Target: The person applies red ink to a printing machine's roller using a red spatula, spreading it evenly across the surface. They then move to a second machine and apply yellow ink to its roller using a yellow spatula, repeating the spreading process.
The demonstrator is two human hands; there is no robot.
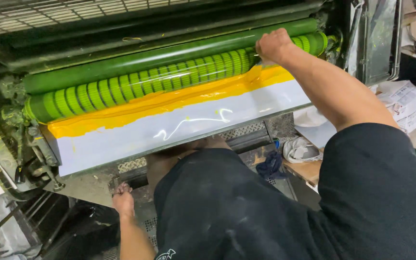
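Note:
My right hand (pixel 273 45) is closed at the right end of a ribbed green roller (pixel 160 79) of a printing machine; something small may be in the fist, but I cannot make it out. Below the roller lies a pool of yellow ink (pixel 169 98) on a slanted glossy white sheet (pixel 179 127). My left hand (pixel 123 196) is low at the front, closed around a small metal part on the machine's lower frame. My dark shirt (pixel 266 207) fills the lower right.
A smooth dark green roller (pixel 169 53) runs above the ribbed one. Ink-stained machine side frame (pixel 6 139) stands at left. Rags, a white cap and a blue cloth (pixel 270 166) lie at right, beside stacked paper boxes (pixel 408 103).

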